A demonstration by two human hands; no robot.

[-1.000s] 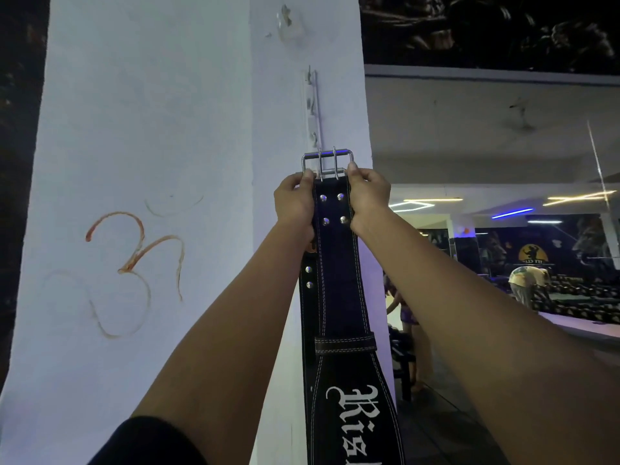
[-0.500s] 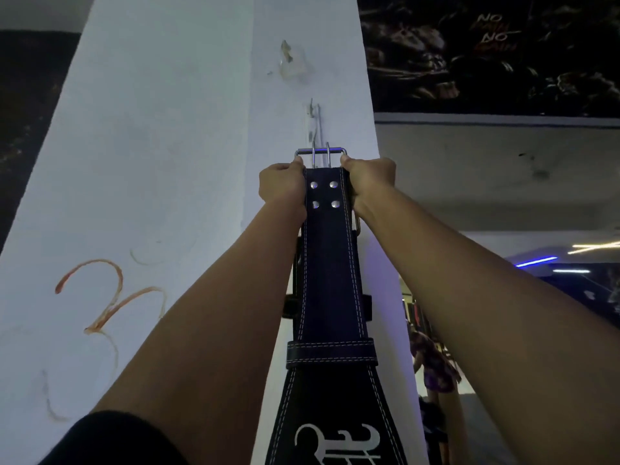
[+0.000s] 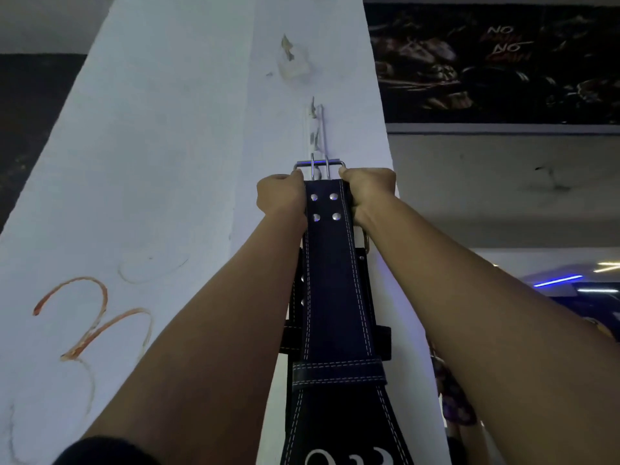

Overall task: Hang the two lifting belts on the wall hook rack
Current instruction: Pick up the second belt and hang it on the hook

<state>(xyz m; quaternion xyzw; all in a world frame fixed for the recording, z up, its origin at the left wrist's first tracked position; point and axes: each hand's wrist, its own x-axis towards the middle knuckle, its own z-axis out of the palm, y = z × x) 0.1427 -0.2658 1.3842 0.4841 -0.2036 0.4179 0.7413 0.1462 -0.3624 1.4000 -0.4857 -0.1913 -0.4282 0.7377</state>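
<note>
With my left hand (image 3: 280,196) and right hand (image 3: 367,191) clenched on the belt (image 3: 330,280), its buckle (image 3: 319,167) may miss the hook rack (image 3: 315,129) on the pillar's edge and slip

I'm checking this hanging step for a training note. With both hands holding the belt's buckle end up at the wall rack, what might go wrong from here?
1. The buckle sits just below the hook rack; whether it has caught a hook is unclear, so letting go could drop the belt.
2. Another belt hangs behind and could be knocked.
3. Left hand and right hand hide the buckle's sides.
</note>
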